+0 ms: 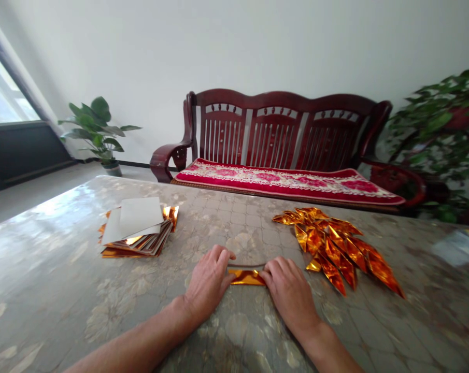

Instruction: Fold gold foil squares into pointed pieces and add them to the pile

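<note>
A narrow strip of shiny gold paper (246,277) lies across the table between my hands, its grey-white edge showing along the far side. My left hand (212,277) pinches its left end, thumb at the near side and fingers beyond. At the right end, my right hand (287,287) holds the paper with bent fingers. To the left sits an untidy stack of square sheets (139,223), pale on top with gold showing at the edges. Several folded gold pieces with pointed ends (335,246) lie in a pile beyond and right of my right hand.
The table (203,331) has a patterned, glossy cover. A clear plastic item (457,248) lies at its right side. Past the far edge stand a dark red wooden bench (275,181) and a potted plant (98,129); more foliage (444,129) is at right.
</note>
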A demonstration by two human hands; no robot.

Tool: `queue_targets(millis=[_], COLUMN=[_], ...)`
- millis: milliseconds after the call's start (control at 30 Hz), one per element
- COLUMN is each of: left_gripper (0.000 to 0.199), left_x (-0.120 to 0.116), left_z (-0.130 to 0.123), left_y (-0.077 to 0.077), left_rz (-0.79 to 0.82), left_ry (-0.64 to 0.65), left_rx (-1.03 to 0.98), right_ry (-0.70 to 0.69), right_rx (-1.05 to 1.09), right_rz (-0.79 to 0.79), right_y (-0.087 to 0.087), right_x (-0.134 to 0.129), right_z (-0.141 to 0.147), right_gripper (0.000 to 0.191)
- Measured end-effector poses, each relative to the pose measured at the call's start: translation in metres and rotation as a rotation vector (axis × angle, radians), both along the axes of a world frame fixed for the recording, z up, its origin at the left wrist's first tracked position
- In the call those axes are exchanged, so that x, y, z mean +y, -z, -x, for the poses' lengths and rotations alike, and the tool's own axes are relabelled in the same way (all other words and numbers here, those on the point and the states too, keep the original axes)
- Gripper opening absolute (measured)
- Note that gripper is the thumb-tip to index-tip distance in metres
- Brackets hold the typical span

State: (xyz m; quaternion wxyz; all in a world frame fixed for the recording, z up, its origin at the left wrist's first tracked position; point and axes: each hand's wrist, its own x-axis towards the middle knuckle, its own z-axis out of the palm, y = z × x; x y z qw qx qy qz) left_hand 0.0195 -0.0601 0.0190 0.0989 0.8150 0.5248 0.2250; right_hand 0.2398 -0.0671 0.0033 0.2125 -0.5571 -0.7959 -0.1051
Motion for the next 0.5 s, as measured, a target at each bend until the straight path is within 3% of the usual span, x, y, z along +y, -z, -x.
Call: queue_targets(millis=[167,333,500], left_gripper=[0.026,0.028,0.020], left_x=[-0.002,-0.003,-0.005], left_z=[0.000,-0.003,-0.006], left_y=[-0.009,-0.019,-0.020], left_rz=[-0.205,-0.184,-0.152], left_ry=[0.232,0.518,0.565], left_rx=[0.198,0.346,0.376], right_ry=[0.030,0.035,0.040], right_rx=[-0.021,-0.026,-0.014], right_rz=[0.042,0.017,-0.003], right_y=[0.000,-0.002,0.000], right_x=[0.000,0.000,0.001], right_z=[0.001,0.002,0.002], right_gripper=[0.016,0.017,0.019])
